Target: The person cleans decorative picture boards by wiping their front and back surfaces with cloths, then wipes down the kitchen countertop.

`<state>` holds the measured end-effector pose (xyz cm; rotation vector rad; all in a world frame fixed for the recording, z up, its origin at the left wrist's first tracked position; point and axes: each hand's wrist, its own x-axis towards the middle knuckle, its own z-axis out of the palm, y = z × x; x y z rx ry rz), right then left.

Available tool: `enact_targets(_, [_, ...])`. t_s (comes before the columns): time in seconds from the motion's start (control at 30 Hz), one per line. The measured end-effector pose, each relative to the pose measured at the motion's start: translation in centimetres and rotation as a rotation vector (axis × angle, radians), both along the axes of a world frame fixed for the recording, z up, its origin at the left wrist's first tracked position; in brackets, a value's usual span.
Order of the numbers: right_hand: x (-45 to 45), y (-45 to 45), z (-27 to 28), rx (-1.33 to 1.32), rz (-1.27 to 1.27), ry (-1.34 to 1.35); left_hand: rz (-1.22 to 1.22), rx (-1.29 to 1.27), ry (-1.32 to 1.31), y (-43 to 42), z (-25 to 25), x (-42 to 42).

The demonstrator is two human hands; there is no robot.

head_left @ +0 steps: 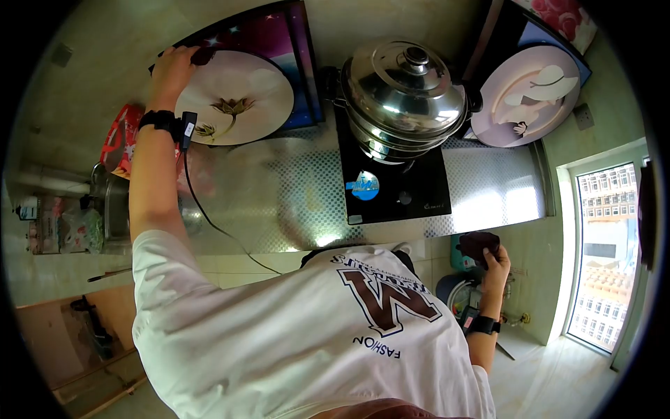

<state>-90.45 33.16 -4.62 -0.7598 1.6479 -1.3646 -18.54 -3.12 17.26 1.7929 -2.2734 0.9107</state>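
My left hand (174, 64) reaches to the upper left, its fingers closed on a dark piece of cloth (202, 56). The cloth touches the upper edge of a round pale picture (255, 87) with a flower on it, which leans at the wall. Low on the right, my right hand (496, 267) grips a dark maroon cloth (479, 246) beside the counter's front edge. Both wrists wear black straps, and a cable runs from the left one.
A lidded steel steamer pot (401, 91) stands on a black induction cooker (398, 192) on the metal counter (300, 188). Another round picture (527, 98) leans at the right. A red patterned bag (124, 136) sits near the sink (115, 209). A glazed door (604, 251) is on the right.
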Motion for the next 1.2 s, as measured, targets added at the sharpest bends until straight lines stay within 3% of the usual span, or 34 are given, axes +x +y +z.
enact_targets(0.23, [1.2,0.4,1.0,-0.022,0.004,-0.052,0.089,-0.231,0.052,-2.2,-3.8,-0.2])
enact_targets(0.47, [1.3,0.2,1.1,-0.024,0.008,-0.04,0.071,-0.264,0.244,-3.5,-7.7,0.0])
enact_targets(0.53, [1.3,0.1,0.9,-0.017,0.004,-0.061,0.138,-0.136,0.339,-2.4,-8.3,-0.9])
enact_targets(0.63, [2.1,-0.7,1.5,-0.031,-0.055,-0.091,0.034,-0.204,0.304,-3.3,-11.8,1.0])
enact_targets(0.7, [2.2,-0.7,1.8,-0.05,-0.084,-0.202,0.01,-0.213,0.379,-2.6,-13.9,0.5])
enact_targets(0.77, [2.6,-1.6,1.6,-0.206,-0.132,-0.464,-0.162,-0.252,0.501,-1.7,-16.0,0.3])
enact_targets(0.8, [2.4,-1.6,0.9,-0.218,-0.208,-0.566,-0.062,-0.002,0.819,0.2,-15.8,-2.1])
enact_targets(0.83, [4.6,-2.4,4.3,-0.308,0.026,-0.602,0.103,0.19,1.115,2.2,-15.6,-4.5])
enact_targets(0.87, [3.5,-2.4,2.8,-0.373,0.086,-0.687,0.275,0.252,1.176,4.2,-15.1,-7.5])
enact_targets(0.9, [4.2,-2.7,3.6,-0.329,0.039,-0.707,0.172,0.025,0.86,1.6,-23.0,-2.1])
enact_targets(0.93, [4.5,-3.2,3.0,-0.33,-0.109,-0.83,-0.028,0.083,0.919,2.8,-25.1,-2.6])
enact_targets(0.97, [4.6,-3.4,3.0,-0.337,-0.075,-0.867,-0.149,0.049,0.798,3.7,-27.9,-2.7])
enact_targets(1.0, [4.8,-3.7,3.1,-0.34,-0.036,-0.908,0.08,0.351,0.969,5.9,-28.9,-4.3])
enact_targets(1.07, [5.6,-4.7,4.0,-0.281,-0.057,-0.881,0.002,0.504,1.022,9.9,-29.8,-8.3])
enact_targets(1.1, [5.6,-5.0,4.0,-0.243,-0.065,-0.866,0.18,0.707,1.041,11.7,-29.7,-10.0])
enact_targets(1.17, [5.3,-5.7,3.5,-0.25,-0.048,-0.867,-0.038,0.692,1.056,14.8,-32.0,-12.0])
enact_targets(1.2, [5.1,-5.9,3.2,-0.261,-0.033,-0.87,-0.046,0.822,1.182,16.1,-32.3,-12.7])
